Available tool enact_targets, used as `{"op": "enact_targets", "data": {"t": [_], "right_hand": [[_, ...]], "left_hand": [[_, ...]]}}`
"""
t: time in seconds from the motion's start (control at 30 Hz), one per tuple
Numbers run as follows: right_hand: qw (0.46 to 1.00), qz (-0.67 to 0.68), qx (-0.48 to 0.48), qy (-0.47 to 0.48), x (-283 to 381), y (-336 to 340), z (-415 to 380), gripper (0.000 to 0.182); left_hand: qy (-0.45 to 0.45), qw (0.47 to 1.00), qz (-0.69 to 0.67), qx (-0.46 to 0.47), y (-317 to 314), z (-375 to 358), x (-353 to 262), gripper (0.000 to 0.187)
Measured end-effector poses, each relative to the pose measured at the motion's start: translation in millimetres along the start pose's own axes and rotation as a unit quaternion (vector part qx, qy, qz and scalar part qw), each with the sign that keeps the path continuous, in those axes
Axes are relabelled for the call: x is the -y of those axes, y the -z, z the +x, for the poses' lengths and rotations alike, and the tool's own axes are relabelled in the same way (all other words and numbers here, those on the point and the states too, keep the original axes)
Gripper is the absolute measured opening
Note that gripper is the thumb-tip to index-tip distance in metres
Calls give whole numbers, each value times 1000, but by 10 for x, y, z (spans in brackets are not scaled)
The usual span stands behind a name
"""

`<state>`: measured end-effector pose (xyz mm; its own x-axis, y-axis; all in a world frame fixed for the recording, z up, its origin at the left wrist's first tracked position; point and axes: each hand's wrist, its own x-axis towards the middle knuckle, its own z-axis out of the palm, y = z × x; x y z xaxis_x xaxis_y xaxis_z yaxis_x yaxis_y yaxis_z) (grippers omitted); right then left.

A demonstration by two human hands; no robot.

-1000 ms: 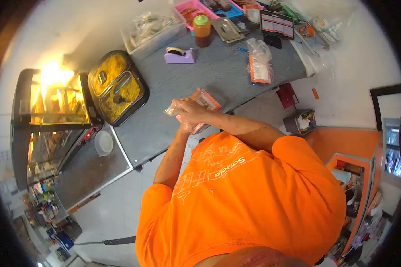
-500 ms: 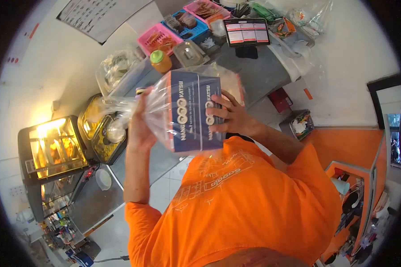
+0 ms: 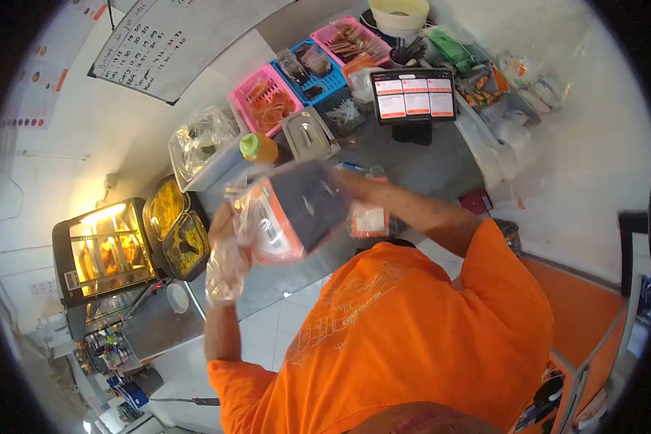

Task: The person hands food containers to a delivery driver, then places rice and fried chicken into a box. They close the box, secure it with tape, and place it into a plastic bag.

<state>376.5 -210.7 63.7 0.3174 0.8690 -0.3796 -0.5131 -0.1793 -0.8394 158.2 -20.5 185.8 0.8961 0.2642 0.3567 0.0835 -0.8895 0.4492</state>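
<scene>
A dark blue box with an orange edge (image 3: 315, 202) is tilted above the counter, wrapped in a clear plastic bag (image 3: 257, 217) and blurred by motion. My left hand (image 3: 226, 230) grips the bag at the box's left side, and loose plastic hangs over the wrist. At the box's upper right side is my right hand (image 3: 346, 185), holding it there; its fingers are mostly hidden and smeared. Just right of the box, a small packet with orange edges (image 3: 369, 219) lies on the counter.
Along the wall stand a lidded steel container (image 3: 309, 134), a green-capped bottle (image 3: 258, 148), pink and blue baskets (image 3: 307, 71) and a tablet (image 3: 414, 96). Food trays (image 3: 186, 246) and a lit warming cabinet (image 3: 107, 249) are at the left.
The bagged box has turned and tilted, so its printed face no longer reads clearly. My right hand has moved from its front to its upper right side. Plastic now drapes over my left wrist.
</scene>
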Motion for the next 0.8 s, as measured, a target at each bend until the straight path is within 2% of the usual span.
{"op": "enact_targets", "data": {"t": [0.03,0.07,0.1,0.13,0.17,0.2,0.3,0.33,0.37,0.4,0.5,0.53,0.6,0.7,0.8], "right_hand": [[982,-161,-68,76,-12,264,322,40],[906,-348,-141,197,75,556,655,31],[853,-436,-186,217,179,817,926,28],[789,-519,-230,236,293,1120,1235,26],[742,-614,-221,158,38,1576,1822,20],[749,-600,-244,138,85,1628,1901,18],[714,-636,-256,141,-149,1854,2327,17],[724,-642,-237,86,-52,1769,2257,18],[719,-645,-243,91,-72,1752,2278,17],[714,-648,-249,96,-119,1753,2320,16],[695,-677,-227,90,-108,1735,2346,16],[695,-676,-227,93,-86,1704,2332,16],[699,-670,-230,92,51,1604,2188,15],[728,-531,-275,333,58,1546,1881,12],[646,-475,-386,456,184,1343,954,12]], "left_hand": [[-19,999,-45,-6,-50,-78,-36,37],[10,998,-63,-15,-170,-265,40,40],[56,996,-70,-25,-310,-498,149,42],[145,987,-50,-35,-487,-797,299,45],[241,969,-30,-41,-673,-1075,423,48],[336,940,-12,-48,-858,-1281,504,51],[561,819,-53,-106,-1313,-1444,454,59],[610,766,-108,-174,-1421,-1263,291,65],[652,701,-164,-238,-1541,-1149,183,72],[647,702,-198,-224,-1637,-1179,166,79],[659,691,-202,-221,-2088,-1610,452,80],[717,638,-197,-199,-1991,-1505,362,78],[708,647,-214,-188,-1995,-1539,391,78],[681,671,-246,-163,-1935,-1621,434,80],[660,685,-270,-149,-1857,-1456,320,80]]}}
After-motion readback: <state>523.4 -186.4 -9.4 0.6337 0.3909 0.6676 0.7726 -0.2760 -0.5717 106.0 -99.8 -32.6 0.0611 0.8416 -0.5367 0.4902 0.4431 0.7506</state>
